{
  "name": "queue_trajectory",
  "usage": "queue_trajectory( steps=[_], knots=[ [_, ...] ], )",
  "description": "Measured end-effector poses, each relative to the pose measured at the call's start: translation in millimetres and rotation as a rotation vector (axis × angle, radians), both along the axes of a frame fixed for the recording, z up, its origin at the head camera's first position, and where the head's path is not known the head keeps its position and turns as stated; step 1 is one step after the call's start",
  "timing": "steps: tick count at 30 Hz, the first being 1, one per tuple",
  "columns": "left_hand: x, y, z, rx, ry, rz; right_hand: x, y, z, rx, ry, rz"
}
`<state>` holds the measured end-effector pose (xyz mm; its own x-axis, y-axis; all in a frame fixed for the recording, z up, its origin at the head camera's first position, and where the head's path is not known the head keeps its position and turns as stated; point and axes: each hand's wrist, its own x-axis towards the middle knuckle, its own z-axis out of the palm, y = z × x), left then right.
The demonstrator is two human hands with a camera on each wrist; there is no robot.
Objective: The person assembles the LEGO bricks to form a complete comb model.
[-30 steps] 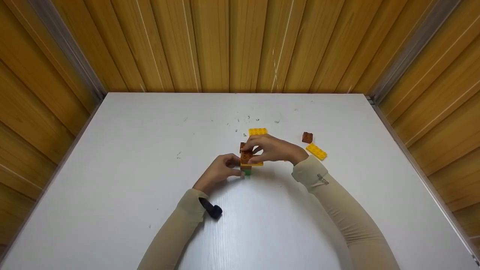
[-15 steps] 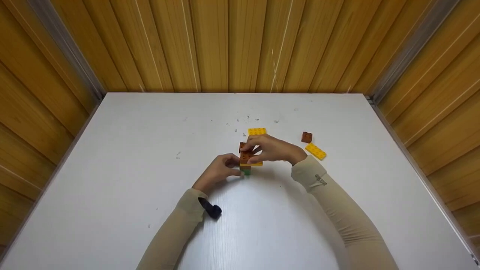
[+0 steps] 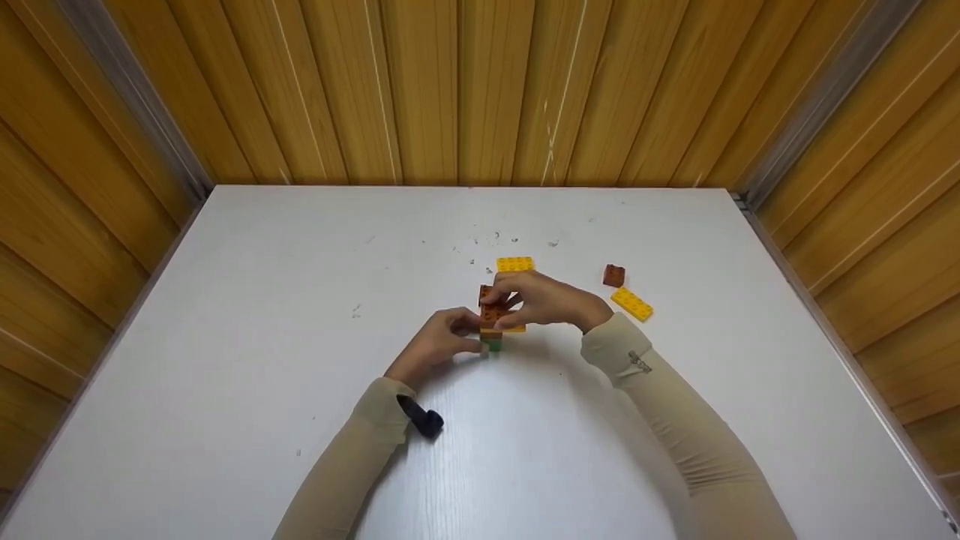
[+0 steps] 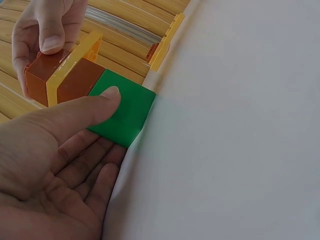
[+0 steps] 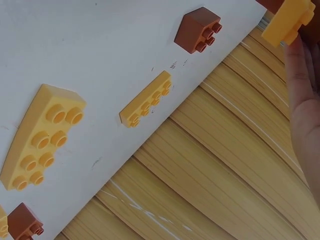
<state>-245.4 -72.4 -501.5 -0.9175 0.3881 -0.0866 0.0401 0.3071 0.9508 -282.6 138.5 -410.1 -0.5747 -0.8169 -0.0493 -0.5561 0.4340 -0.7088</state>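
Little has moved; green brick (image 4: 131, 107) sits within left grip (image 3: 433, 342).

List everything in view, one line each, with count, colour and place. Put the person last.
Table: 1, white with dark marks, across the middle.
Brick stack: 1, green at the base, then brown, yellow, brown, near the table's middle.
Loose bricks: 2, brown, one toward the right, one just behind the stack.
Loose plates: 3, yellow, one behind the stack, one beside the right-side brick, one plain only in the right wrist view.
Panelled walls: 3, yellow-brown, behind and at both sides.
Corner strips: 2, grey, back corners.
Sleeves: 2, beige, both forearms.
Wrist device: 1, black, left cuff.
Left hand: 1, bare, gripping the green base.
Right hand: 1, bare, pinching the stack's top.
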Motion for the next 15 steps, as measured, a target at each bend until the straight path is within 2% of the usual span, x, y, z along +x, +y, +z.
queue_trajectory(
  steps=[6, 15],
  knots=[
    [0.2, 0.3, -1.7, 0.024, -0.032, -0.011, 0.2, 0.6, -0.6, 0.007, -0.021, -0.009],
    [0.3, 0.5, 0.2, 0.028, -0.023, -0.006, -3.4, 1.2, -0.7, 0.012, -0.035, 0.002]
  ],
)
